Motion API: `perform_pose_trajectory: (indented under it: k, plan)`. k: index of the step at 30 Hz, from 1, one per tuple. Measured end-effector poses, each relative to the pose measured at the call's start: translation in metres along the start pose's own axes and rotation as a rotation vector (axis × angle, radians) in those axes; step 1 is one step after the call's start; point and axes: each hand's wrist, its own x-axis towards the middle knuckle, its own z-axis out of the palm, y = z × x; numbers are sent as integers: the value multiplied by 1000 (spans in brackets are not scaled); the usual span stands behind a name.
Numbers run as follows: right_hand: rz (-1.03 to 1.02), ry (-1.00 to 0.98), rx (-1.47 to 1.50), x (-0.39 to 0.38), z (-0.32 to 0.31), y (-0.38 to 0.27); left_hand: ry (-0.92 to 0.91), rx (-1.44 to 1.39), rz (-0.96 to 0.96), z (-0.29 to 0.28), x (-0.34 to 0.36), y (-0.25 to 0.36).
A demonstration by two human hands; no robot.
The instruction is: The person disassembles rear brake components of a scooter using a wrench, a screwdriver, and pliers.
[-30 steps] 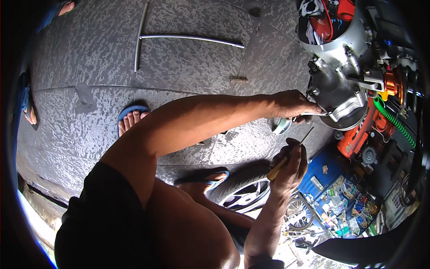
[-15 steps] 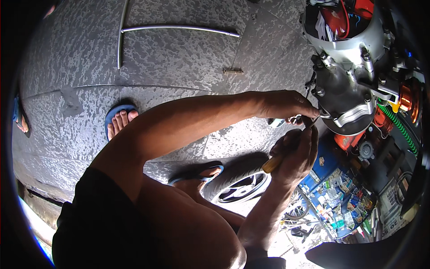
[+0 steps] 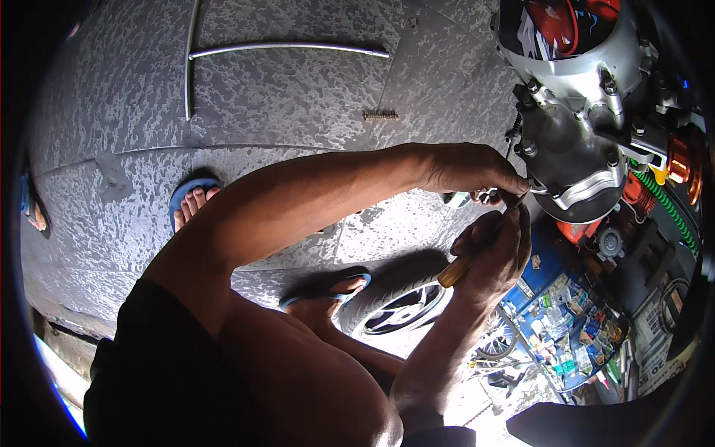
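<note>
My left hand [image 3: 477,173] is closed on a small metal piece [image 3: 488,196], partly hidden, against the lower left side of a dark-and-silver engine casing [image 3: 567,153] at the right. Just below it my right hand [image 3: 497,253] grips a screwdriver [image 3: 458,270] by its yellow handle, fingers wrapped round it. The screwdriver's far end is up among the fingertips of my left hand, where I cannot make out exactly what it touches.
Behind are a silver T-shaped tube [image 3: 287,47] and a spring [image 3: 380,115] on the tiled floor [image 3: 290,112]. A tyred wheel [image 3: 398,316], green coiled hose [image 3: 674,212] and cluttered blue tray [image 3: 536,294] lie right. My sandalled feet [image 3: 197,201] are below.
My right hand with the screwdriver has moved up to meet my left hand at the casing. My left hand stays at the casing, and the whole view has shifted slightly.
</note>
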Motion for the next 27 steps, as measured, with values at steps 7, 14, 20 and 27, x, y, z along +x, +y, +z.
perform_pose_trajectory:
  k: [7, 14, 20, 27]
  plan:
    - [18, 23, 15, 0, 3, -3, 31, 5, -23, 2, -1, 4]
    - [1, 56, 0, 0, 6, -5, 28, 1, -21, 1, 4, -2]
    - [-6, 66, -3, 1, 9, -5, 30, -59, -41, 1, 3, 0]
    - [-24, 53, 9, 1, 11, -3, 43, -111, -2, 3, 5, 0]
